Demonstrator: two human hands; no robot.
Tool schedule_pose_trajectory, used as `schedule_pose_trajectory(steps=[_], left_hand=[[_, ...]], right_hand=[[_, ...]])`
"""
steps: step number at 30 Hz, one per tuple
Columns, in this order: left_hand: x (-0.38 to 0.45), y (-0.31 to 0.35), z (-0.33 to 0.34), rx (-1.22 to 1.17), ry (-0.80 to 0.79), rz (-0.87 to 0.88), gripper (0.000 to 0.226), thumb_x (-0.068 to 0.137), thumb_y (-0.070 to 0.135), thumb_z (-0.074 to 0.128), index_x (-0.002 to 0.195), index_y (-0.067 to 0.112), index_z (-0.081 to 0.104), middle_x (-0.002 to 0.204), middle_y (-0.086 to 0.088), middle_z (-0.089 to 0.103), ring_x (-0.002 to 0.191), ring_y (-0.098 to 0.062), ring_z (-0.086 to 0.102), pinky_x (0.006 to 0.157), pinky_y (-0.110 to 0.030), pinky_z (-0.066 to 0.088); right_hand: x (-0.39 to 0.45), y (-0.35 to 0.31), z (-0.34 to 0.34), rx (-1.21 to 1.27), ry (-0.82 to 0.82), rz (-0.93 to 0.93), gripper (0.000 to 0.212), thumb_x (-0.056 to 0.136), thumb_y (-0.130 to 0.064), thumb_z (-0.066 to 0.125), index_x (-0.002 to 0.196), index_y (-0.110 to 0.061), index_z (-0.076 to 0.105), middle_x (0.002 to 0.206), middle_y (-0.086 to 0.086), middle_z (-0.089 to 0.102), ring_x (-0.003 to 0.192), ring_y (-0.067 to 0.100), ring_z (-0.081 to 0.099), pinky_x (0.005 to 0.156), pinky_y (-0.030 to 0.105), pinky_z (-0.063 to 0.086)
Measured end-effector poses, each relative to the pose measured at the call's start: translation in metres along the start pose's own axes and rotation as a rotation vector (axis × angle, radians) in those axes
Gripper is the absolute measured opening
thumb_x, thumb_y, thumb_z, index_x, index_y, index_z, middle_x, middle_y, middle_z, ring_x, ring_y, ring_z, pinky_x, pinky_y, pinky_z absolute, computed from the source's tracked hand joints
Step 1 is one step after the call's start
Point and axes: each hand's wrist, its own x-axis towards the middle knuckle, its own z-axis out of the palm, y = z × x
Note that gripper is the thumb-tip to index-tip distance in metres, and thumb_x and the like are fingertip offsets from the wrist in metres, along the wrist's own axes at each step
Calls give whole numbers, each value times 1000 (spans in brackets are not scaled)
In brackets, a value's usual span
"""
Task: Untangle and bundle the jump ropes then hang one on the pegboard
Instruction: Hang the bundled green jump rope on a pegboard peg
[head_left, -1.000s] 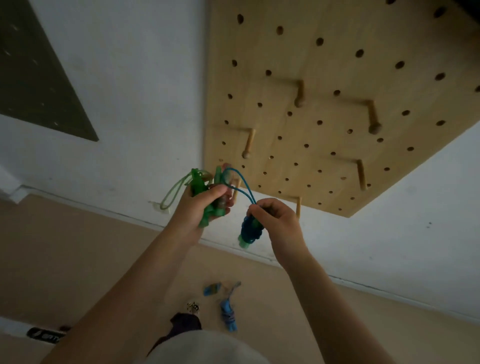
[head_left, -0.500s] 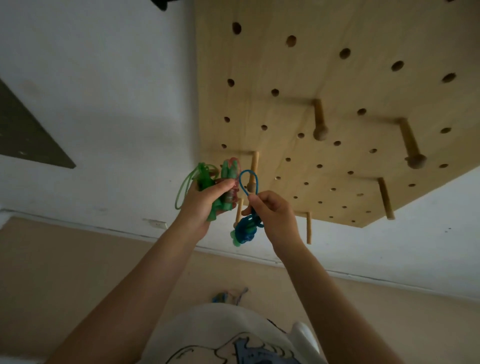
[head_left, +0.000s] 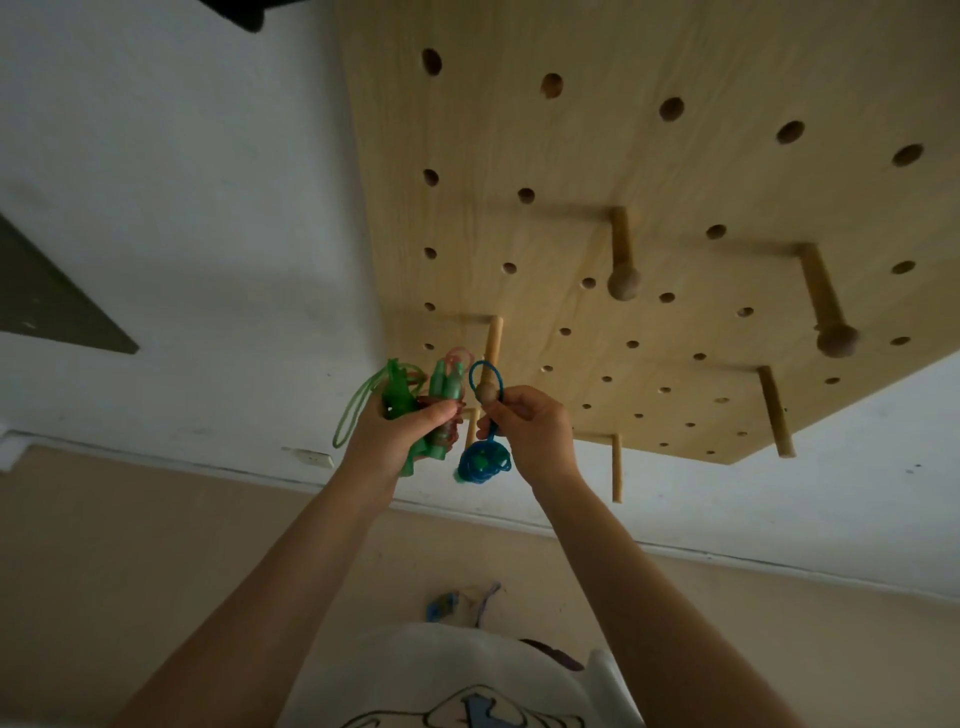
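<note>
Head: blue rope bundle (head_left: 483, 461) below right-hand grip (head_left: 535, 431)

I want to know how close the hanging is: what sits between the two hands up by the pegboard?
In the head view, a wooden peg's knob sits between the left hand and right hand, framed by the blue rope's loop.
</note>
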Motion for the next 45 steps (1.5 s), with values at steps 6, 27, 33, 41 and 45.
schedule_pose_trajectory(steps=[6,27,33,41,45], left_hand=[[-4,5,-7,34,11,51,49,71,7,85,115,8,62,103,-15,73,89,-29,71,80,-44,58],[-27,7,-5,145,-220,63,61,70,-1,84,123,6,57,101,-18,74,78,-26,73,65,-36,59],[-27,12,-14,212,-215,129,63,64,5,90,118,17,60,94,-12,77,74,-30,75,62,-37,59],[-35,26,-15,391,-296,230,60,65,10,92,113,35,66,100,3,76,85,-18,75,64,-27,59],[-38,32,-16,447,-332,227,61,65,14,93,104,51,66,99,11,75,86,-10,74,61,-19,56]], right_hand=[[6,-5,-5,-26,-11,0,6,87,-16,74,89,-12,71,76,4,74,74,16,69,79,37,57],[-38,-42,-23,147,-97,-137,12,96,-13,60,87,-11,68,82,4,72,80,20,68,82,41,57],[-45,-40,-21,117,-196,-126,23,97,-24,60,87,-7,72,85,12,72,82,26,68,84,39,58],[-45,-41,-24,116,-347,-127,38,84,-23,76,115,-7,61,79,11,70,70,22,66,65,28,53],[-45,-42,-25,149,-452,-49,44,83,-24,76,124,-16,63,81,6,66,69,17,61,63,26,51]])
